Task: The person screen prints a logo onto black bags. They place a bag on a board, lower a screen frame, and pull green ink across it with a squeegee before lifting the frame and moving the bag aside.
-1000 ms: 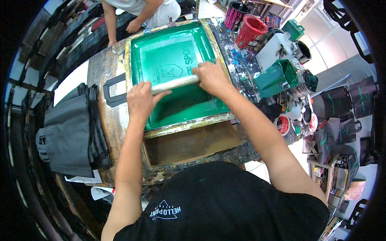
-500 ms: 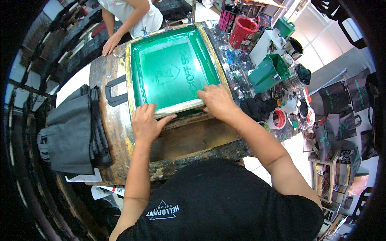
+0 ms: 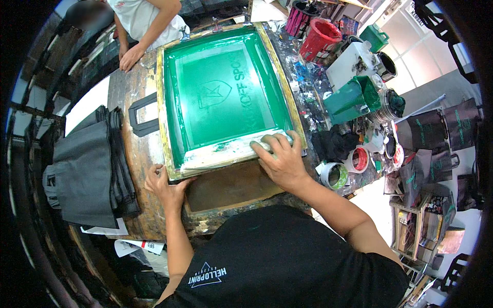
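A printing screen, its yellow-edged frame filled with wet green ink, lies in front of me with a crest and lettering showing in the mesh. Across its near end rests a white, ink-smeared squeegee. My right hand closes over the right end of this squeegee, fingers bent on top, close to the frame's near edge. Beside the frame's near left corner is my left hand, thumb and fingers spread apart; whether it touches the frame I cannot tell. A black bag handle sticks out from under the screen's left side.
Black bags are stacked at the left of the worn table. Red and green ink containers, tins and rags crowd the right side. A co-worker's hands rest at the far left edge. Printed bags lie at right.
My left hand has left the squeegee and moved to the frame's near left corner. The screen's near edge appears larger and lower in view. My right hand stays on the squeegee.
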{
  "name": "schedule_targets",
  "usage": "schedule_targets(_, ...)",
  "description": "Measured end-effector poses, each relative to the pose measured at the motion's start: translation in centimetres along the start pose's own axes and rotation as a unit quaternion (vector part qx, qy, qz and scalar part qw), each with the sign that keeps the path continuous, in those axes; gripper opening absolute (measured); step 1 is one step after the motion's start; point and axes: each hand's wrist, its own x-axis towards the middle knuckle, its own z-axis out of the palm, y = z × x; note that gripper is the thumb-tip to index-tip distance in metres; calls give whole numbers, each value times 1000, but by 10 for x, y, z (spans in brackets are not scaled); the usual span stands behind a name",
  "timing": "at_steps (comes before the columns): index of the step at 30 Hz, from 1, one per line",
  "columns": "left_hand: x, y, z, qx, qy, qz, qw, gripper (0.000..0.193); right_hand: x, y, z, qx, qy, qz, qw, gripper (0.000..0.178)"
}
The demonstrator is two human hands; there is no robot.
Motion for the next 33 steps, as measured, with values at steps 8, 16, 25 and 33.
schedule_targets(8, 15, -4, 4, -426, 126, -61, 894, 87, 62, 5, -68, -15, 58, -14, 998, 52)
schedule_targets(16, 119, 67, -61, -461, 273, 83, 840, 76, 202, 25, -153, -44, 112, -42, 992, 45)
schedule_targets(25, 55, 26, 22, 9, -60, -94, 994, 97, 248, 47, -174, -35, 190, -63, 979, 53)
schedule_targets(33, 75, 19, 37, -190, -94, -86, 974, 58, 271, 54, -168, -78, 224, -55, 970, 51)
